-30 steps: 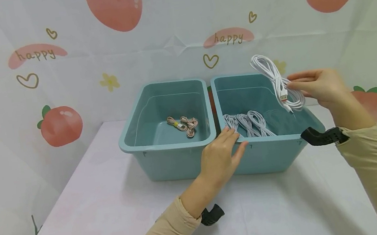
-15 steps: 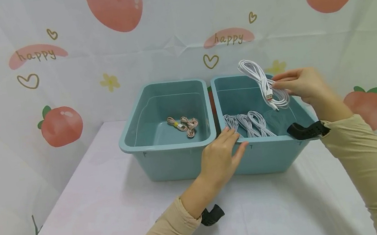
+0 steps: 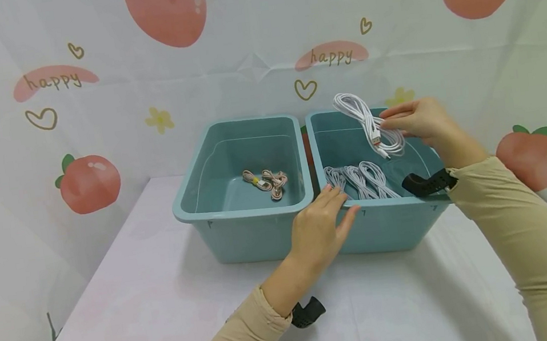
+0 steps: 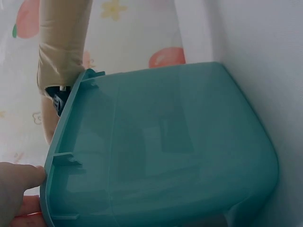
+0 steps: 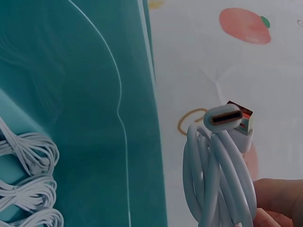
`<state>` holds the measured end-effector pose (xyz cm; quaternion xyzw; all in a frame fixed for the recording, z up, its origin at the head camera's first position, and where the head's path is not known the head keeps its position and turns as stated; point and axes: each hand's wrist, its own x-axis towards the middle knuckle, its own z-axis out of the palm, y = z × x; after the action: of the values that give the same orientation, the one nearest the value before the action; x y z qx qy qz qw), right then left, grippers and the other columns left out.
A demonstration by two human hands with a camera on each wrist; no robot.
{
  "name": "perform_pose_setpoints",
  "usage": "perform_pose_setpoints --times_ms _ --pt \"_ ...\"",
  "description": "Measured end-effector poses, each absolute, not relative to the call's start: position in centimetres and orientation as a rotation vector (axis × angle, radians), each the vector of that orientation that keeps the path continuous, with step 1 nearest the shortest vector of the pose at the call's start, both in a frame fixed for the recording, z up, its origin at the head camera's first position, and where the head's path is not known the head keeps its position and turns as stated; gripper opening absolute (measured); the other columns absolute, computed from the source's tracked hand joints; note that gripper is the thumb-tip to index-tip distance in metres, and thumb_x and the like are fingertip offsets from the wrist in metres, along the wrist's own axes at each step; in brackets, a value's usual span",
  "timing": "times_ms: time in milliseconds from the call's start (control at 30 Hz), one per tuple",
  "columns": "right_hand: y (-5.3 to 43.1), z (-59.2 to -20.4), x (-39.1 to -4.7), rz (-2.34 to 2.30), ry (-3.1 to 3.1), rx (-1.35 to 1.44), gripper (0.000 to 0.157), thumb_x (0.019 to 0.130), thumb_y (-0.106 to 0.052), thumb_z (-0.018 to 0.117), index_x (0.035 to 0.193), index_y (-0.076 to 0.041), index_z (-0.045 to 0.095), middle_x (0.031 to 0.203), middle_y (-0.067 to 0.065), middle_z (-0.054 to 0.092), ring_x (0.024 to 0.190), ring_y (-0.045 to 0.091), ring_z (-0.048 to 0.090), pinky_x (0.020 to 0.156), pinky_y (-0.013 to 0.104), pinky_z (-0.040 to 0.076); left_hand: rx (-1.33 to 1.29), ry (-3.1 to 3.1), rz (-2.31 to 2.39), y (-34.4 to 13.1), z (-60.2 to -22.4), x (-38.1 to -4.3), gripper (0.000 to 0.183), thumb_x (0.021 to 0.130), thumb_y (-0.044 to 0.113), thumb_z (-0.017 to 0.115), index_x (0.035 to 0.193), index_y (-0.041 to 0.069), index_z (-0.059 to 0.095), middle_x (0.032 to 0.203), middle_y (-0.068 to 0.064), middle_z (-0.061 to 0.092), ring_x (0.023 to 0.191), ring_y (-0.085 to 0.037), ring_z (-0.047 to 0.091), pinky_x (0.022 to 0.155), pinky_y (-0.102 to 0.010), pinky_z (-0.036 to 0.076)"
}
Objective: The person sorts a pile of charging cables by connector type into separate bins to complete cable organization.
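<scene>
My right hand [image 3: 420, 122] pinches a coiled white USB cable [image 3: 357, 116] and holds it above the right-hand blue-green bin [image 3: 400, 226]. In the right wrist view, the cable's USB-C plug [image 5: 223, 118] and the metal USB-A plug [image 5: 245, 116] show at the top of the coil, beside my fingers [image 5: 279, 194]. White cable bundles [image 3: 358, 179] lie side by side at the left of that bin's floor. My left hand [image 3: 317, 228] rests on the bin's near rim, its fingers over the edge and thumb spread along it; the left wrist view shows the thumb [image 4: 32, 176] touching the rim.
A second blue-green bin [image 3: 243, 215] stands close on the left, with small beige cable bundles [image 3: 269, 179] in it, one tied in yellow. Both stand on a white-covered table [image 3: 141, 309] before a patterned wall sheet [image 3: 237, 54].
My right hand has moved left with the white USB cable, which has dropped slightly and is now farther over the right-hand bin. My left hand has stayed on the rim.
</scene>
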<state>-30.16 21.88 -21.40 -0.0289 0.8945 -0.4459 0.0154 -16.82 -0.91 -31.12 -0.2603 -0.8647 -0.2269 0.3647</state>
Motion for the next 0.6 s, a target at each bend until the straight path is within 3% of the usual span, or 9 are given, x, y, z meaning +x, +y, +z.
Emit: perform_pose_setpoints --times_ms 100,267,367,500,600 --pt "21.6 -21.4 -30.5 -1.369 2.796 -0.100 0.057 0.084 -0.039 0.067 0.129 -0.005 0.055 0.077 -0.031 0.059 0.087 -0.005 0.052 0.091 0.029 0.050 -0.669 -2.228 -0.584 -0.9 -31.1 -16.8 0.025 0.087 0.029 0.066 0.100 0.009 0.072 0.108 -0.006 0.071 0.108 -0.019 0.065 0.079 -0.027 0.057" --pt "21.1 -21.7 -30.9 -1.350 2.794 -0.112 0.054 0.085 -0.035 0.067 0.128 -0.003 0.056 0.074 -0.028 0.061 0.085 -0.004 0.052 0.100 0.044 0.046 -0.669 -2.233 -0.584 -0.9 -31.1 -16.9 0.025 0.087 0.030 0.066 0.100 0.009 0.072 0.109 -0.006 0.071 0.109 -0.019 0.065 0.080 -0.027 0.057" --pt "20.8 -21.9 -31.1 -1.314 2.808 -0.129 0.052 0.085 -0.032 0.067 0.126 -0.001 0.056 0.076 -0.026 0.063 0.082 -0.003 0.054 0.095 0.041 0.050 -0.670 -2.243 -0.582 -0.9 -31.2 -16.9 0.026 0.087 0.030 0.066 0.101 0.009 0.072 0.109 -0.006 0.071 0.110 -0.019 0.064 0.081 -0.027 0.057" --pt "20.4 -22.3 -31.2 -1.266 2.817 -0.125 0.050 0.087 -0.031 0.066 0.126 -0.001 0.057 0.089 -0.016 0.068 0.096 0.012 0.059 0.096 0.044 0.049 -0.673 -2.249 -0.584 -0.9 -31.2 -17.0 0.026 0.087 0.030 0.065 0.101 0.009 0.072 0.109 -0.006 0.071 0.110 -0.019 0.064 0.082 -0.028 0.056" --pt "20.1 -22.5 -31.3 -1.247 2.808 -0.111 0.048 0.088 -0.030 0.064 0.126 -0.002 0.057 0.107 -0.002 0.070 0.112 0.028 0.055 0.102 0.050 0.043 -0.672 -2.249 -0.581 -0.9 -31.2 -16.9 0.026 0.087 0.030 0.065 0.101 0.009 0.072 0.109 -0.006 0.071 0.110 -0.019 0.064 0.082 -0.028 0.056"
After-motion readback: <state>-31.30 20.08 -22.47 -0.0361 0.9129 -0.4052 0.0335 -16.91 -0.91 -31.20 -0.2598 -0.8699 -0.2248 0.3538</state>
